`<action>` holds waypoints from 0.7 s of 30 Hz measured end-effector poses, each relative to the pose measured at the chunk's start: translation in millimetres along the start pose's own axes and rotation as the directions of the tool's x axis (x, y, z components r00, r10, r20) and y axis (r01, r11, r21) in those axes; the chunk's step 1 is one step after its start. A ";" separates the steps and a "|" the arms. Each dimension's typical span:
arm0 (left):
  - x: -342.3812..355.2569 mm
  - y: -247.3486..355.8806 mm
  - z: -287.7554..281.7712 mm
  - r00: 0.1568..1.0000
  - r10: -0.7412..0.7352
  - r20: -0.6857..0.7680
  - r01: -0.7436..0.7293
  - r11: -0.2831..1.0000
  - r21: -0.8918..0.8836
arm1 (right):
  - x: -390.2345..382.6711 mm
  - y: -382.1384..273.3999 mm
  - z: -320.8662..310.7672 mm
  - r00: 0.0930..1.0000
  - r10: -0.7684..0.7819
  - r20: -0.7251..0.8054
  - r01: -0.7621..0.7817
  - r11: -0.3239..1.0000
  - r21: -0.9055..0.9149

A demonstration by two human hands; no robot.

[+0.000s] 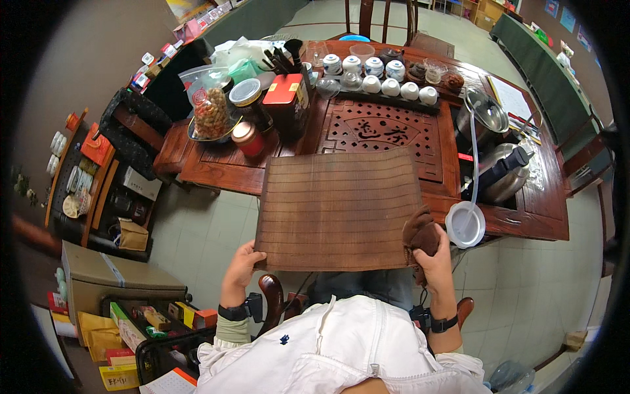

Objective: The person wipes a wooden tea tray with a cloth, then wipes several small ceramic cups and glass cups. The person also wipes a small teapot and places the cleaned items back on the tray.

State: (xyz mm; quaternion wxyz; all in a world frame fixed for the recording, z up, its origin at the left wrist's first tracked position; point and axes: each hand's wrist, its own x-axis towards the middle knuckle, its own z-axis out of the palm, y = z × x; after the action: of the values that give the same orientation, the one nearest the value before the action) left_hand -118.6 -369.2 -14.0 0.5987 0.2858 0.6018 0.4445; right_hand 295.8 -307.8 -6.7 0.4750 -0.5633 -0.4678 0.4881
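Left grip (pixel 243 267) pinches near corner of brown slatted mat (pixel 338 210); right grip (pixel 436 264) clasps brown cloth (pixel 420 231) against its opposite edge. Mat spans between both grips, held two-sided presumably to keep it flat.

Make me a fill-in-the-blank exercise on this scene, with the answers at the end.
The left hand grips the brown slatted mat near its near ____ corner.
The hand holding the bunched brown cloth is the ____ one.
The plain white cups number ____.
The wrist straps are coloured ____.

Missing words: left; right; four; black.
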 end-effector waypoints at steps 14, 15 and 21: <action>-3.0 -31.2 -62.3 0.940 -0.127 -0.316 0.167 0.981 0.103 | 5.6 7.9 69.1 0.890 -0.075 0.451 0.186 0.960 -0.209; -3.9 -30.7 -63.9 0.924 -0.120 -0.362 0.167 0.981 0.103 | 4.7 7.3 75.5 0.871 -0.104 0.481 0.237 0.945 -0.225; 6.7 -47.2 -90.0 0.744 0.029 -0.668 -0.003 0.999 0.040 | 26.4 14.6 142.7 0.745 -0.331 0.579 0.486 0.864 -0.131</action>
State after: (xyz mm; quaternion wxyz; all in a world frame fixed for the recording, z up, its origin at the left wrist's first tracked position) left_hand -198.2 -401.5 -68.6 0.3344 0.1238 0.7817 0.5117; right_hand 157.1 -272.1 -34.3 0.3377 -0.3457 -0.7573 0.4392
